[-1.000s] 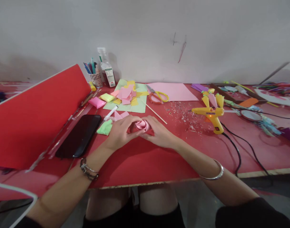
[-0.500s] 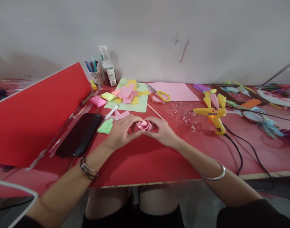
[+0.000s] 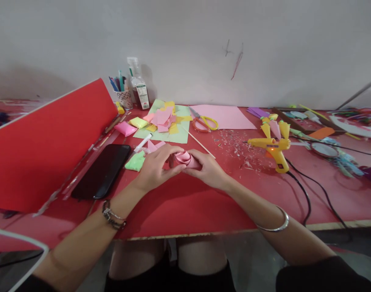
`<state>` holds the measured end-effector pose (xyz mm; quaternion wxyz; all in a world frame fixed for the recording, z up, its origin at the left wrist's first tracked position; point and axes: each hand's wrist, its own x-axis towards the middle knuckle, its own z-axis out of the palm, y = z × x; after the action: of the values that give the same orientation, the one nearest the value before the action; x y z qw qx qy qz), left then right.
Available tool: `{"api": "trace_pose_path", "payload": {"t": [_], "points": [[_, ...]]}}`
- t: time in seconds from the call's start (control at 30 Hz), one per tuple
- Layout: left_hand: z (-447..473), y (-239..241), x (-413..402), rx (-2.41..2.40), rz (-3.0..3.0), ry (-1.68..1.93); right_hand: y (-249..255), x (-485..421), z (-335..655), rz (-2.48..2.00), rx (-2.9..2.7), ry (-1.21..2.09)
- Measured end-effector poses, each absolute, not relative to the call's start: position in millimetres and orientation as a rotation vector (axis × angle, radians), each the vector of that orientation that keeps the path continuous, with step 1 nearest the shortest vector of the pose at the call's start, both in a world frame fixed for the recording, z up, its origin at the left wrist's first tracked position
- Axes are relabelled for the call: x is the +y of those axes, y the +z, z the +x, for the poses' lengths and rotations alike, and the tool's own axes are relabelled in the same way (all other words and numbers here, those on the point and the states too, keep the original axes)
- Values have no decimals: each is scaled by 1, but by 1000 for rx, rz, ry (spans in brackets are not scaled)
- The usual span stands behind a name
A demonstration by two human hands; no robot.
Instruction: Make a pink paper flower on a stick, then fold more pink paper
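A strip of pink paper (image 3: 189,160), curled into a loose roll, is held just above the red tabletop in front of me. From the right, my right hand (image 3: 211,169) grips the roll between thumb and fingers. On the other side my left hand (image 3: 155,167) pinches its open end with the thumb below and fingers above. Layered curls of paper show at that end; the fingers hide part of the roll. Close by my left hand lie a green packet (image 3: 135,161) and small pink paper pieces (image 3: 156,146).
To the left are a black phone (image 3: 102,172) and a slanted red board (image 3: 48,146). Farther back lie orange-yellow scissors (image 3: 205,123), a stick (image 3: 199,142) and pink sheets (image 3: 226,117). A yellow glue gun (image 3: 275,152), its light on, stands right with a trailing cord.
The pink roll has turned and tilted between my hands, so its open end faces more to the left and more of its side shows. My left fingers have shifted slightly.
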<state>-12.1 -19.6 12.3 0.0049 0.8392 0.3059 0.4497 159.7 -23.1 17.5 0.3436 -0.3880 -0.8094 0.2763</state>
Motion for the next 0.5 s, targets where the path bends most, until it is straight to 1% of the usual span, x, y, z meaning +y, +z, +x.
{"api": "trace_pose_path", "payload": {"t": [0.33, 0.5], "points": [[-12, 17, -21, 936, 2626, 1455, 17, -23, 158, -983, -2063, 545], [-12, 17, -21, 887, 2614, 1445, 17, -23, 160, -1014, -2039, 582]]}}
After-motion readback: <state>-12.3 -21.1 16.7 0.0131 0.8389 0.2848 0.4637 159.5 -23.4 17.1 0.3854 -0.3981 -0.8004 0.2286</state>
